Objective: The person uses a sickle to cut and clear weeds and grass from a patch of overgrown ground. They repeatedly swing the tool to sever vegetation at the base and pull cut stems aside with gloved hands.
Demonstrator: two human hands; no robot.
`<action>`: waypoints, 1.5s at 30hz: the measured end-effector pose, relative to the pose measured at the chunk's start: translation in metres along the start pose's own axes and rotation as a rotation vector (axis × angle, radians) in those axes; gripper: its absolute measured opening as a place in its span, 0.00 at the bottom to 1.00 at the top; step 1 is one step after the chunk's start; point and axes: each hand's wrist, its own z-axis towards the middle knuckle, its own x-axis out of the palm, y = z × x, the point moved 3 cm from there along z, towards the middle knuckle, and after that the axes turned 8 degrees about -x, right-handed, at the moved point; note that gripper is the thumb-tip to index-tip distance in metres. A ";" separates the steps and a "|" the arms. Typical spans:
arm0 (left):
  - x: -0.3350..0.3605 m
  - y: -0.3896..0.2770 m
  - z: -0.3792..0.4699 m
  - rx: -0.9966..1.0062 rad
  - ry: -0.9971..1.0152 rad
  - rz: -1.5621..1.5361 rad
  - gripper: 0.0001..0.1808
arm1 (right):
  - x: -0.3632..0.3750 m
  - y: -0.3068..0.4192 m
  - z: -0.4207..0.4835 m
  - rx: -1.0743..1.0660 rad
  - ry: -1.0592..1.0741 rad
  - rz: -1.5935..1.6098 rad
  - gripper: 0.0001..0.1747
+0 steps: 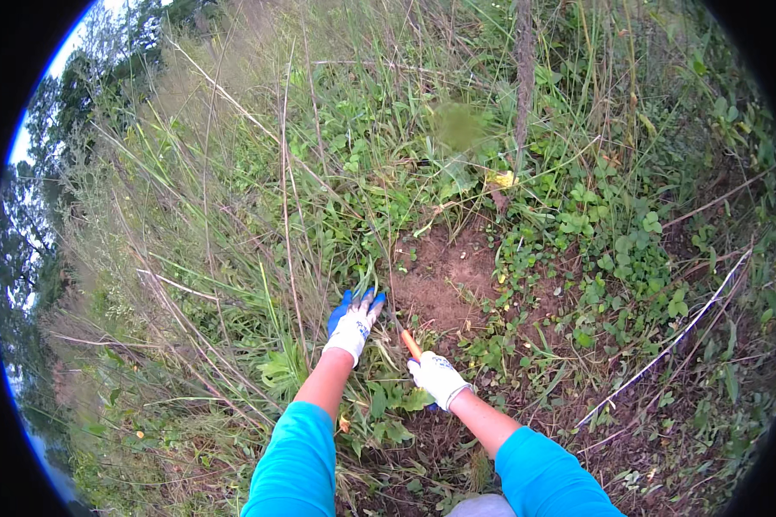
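My left hand [352,325], in a white work glove with blue, soil-stained fingers, reaches into the grass [367,274] left of a patch of bare soil. Its fingers point forward among the blades; whether they grip any stems is hidden. In my right hand [441,378], gloved alike, is the orange handle [411,344] of a hand tool. A thin, dark metal part [394,318] runs from the handle toward the grass by my left fingers; its full shape is hard to make out.
Bare reddish soil [449,278] lies just ahead of my hands. Low leafy plants [582,223] cover the ground to the right, where a pale dry stalk [669,346] slants across. Tall dry stems [286,194] rise at the left. A brown upright stem [524,77] stands farther ahead.
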 end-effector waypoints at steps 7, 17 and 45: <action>0.052 -0.017 -0.044 -0.128 0.336 -0.075 0.09 | -0.034 -0.022 -0.211 0.246 0.372 -0.029 0.26; 0.052 -0.029 -0.048 -0.270 0.251 0.040 0.09 | -0.006 -0.012 -0.034 -0.028 0.178 -0.013 0.22; 0.086 0.009 -0.061 -0.154 0.473 0.070 0.18 | 0.028 0.003 -0.091 0.166 0.370 0.021 0.24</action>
